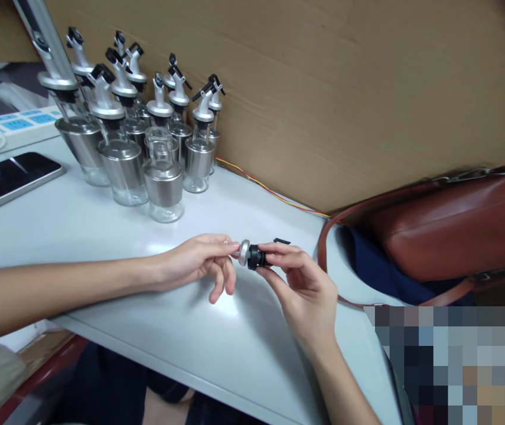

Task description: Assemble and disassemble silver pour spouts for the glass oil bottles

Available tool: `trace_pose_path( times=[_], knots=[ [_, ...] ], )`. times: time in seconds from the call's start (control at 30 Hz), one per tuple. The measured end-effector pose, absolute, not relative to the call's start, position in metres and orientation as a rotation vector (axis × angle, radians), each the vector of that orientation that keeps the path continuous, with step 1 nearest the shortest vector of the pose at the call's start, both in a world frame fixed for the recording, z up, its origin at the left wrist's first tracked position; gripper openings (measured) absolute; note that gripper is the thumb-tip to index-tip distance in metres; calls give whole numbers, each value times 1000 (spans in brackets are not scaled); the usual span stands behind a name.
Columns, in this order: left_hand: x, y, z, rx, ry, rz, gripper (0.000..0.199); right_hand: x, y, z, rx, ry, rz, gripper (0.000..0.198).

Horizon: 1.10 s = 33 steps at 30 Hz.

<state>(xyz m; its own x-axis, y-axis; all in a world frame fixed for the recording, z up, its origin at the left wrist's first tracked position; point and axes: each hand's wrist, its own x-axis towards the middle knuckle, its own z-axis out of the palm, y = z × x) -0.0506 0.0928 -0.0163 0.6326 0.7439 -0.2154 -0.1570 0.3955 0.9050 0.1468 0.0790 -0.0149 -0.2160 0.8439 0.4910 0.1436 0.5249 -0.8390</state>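
Observation:
Above the table, my left hand [205, 260] pinches the silver end of a pourer stopper [244, 252] between thumb and finger, its other fingers curled loosely. My right hand [308, 289] grips the black plug at the other end of the same stopper, which lies roughly level between both hands. A small black piece [282, 241] shows just behind my right fingers; whether it is attached cannot be seen. Beyond my left hand stands a glass bottle with a steel sleeve [164, 184] and an open neck, without a pourer.
Several sleeved bottles with silver pourers [121, 159] stand behind the open one. A phone [17, 177] and a white power strip [17, 127] lie at the left. A brown leather bag [447, 224] with its strap is on the right. Thin wires [270, 190] run along the cardboard wall [323, 88].

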Motion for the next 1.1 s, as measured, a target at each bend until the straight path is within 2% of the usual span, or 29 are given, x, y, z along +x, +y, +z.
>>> trace_pose_path(
  times=[0.17, 0.3, 0.4, 0.5, 0.63, 0.87, 0.93, 1.1],
  knots=[
    [-53, 98, -27, 723, 485, 411, 34, 147, 78, -11, -752, -1943, 460, 26],
    [-53, 98, -32, 678, 471, 403, 37, 146, 78, -9, -772, -2004, 383, 26],
    [-52, 98, -30, 689, 476, 454, 30, 148, 78, -10, -805, -2005, 388, 24],
    [-50, 98, -29, 726, 533, 532, 21, 150, 80, -12, -855, -2010, 432, 18],
    [-49, 96, -27, 854, 635, 611, 27, 152, 80, -12, -944, -1986, 509, 13],
    [-53, 89, -23, 1725, 919, 881, 18, 147, 75, -7, -1193, -1842, 687, 11],
    [-55, 89, -25, 1881, 913, 911, 15, 145, 76, -6, -1230, -1788, 829, 14],
    [-57, 91, -32, 2207, 706, 1075, 11, 144, 79, -2, -1269, -1757, 1221, 40]
  ],
)
